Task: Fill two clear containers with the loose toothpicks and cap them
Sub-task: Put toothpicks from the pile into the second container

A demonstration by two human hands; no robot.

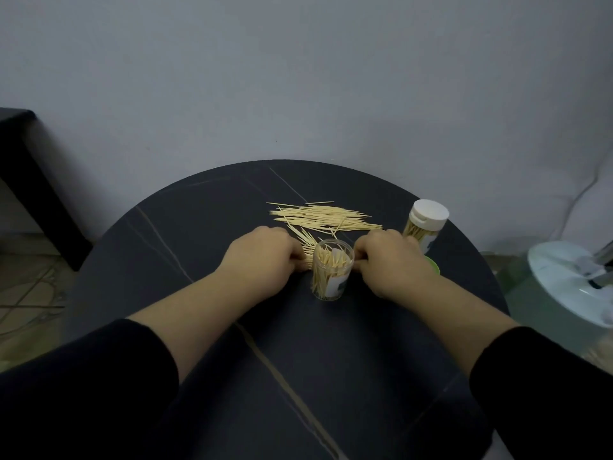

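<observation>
open jar (331,270) stands upright on table (205,227), part filled with toothpicks. left hand (265,257) closed on a bundle beside it; right hand (388,260) curled, grip unclear. loose toothpicks (321,217) behind; capped jar (426,224) right.

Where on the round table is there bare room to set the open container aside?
The table is bare on its left, beyond the left hand, and along the near edge between the forearms. It is crowded behind the open container, where the loose toothpicks lie, and far right by the capped container and right hand.
</observation>
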